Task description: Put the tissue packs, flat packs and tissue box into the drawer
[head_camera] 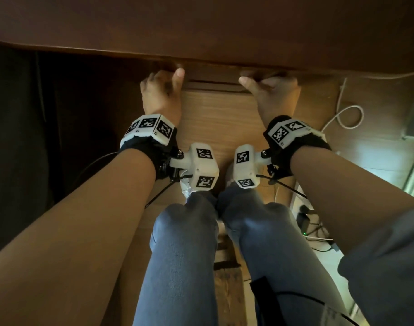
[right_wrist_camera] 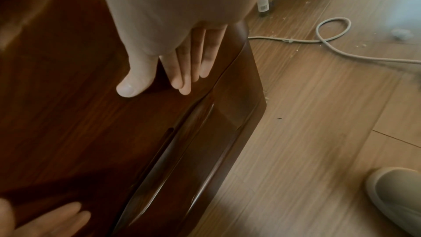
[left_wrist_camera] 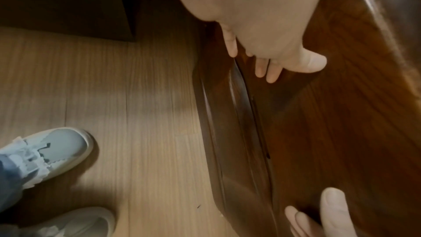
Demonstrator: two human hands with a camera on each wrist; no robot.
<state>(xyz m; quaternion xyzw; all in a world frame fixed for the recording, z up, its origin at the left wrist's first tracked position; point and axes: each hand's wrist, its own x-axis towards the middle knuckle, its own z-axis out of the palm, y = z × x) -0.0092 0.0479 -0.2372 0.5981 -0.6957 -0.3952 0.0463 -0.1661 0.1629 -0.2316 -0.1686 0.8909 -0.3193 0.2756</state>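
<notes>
Head view: the person is standing right up against a dark wood cabinet point(head_camera: 201, 24), looking straight down past their knees. Left hand point(head_camera: 162, 90) and right hand point(head_camera: 271, 92) are both up at the drawer point(head_camera: 213, 84), spaced apart along its front just under the overhanging top. No tissue packs, flat packs or tissue box anywhere in sight, so I'd guess they're already inside, but the drawer's contents are hidden so I can't actually tell. A white cable point(head_camera: 347, 118) loops on the floor point(head_camera: 220, 118) off to the right.

Left wrist view: left-hand fingers point(left_wrist_camera: 272, 73) are straight and laid flat on the drawer front, thumb splayed out, holding nothing. The handle groove point(left_wrist_camera: 239, 107) runs lengthwise just beside the fingertips, on the floor side. The other hand's fingertips poke in at the bottom edge, also flat on the wood. A grey shoe point(left_wrist_camera: 52, 152) is on the floor.

Right wrist view: same deal, right-hand fingers point(right_wrist_camera: 182, 71) are straight, relaxed and pressed on the panel, thumb point(right_wrist_camera: 132, 86) out to the side, nothing gripped. The groove point(right_wrist_camera: 182, 159) runs along the front between the two hands.

The bit that matters: the drawer's long axis runs left to right with one flat palm near each end, so both hands are about equally placed. Looks to me like an even push straight in to close it, and pressing harder on one side could skew it.
</notes>
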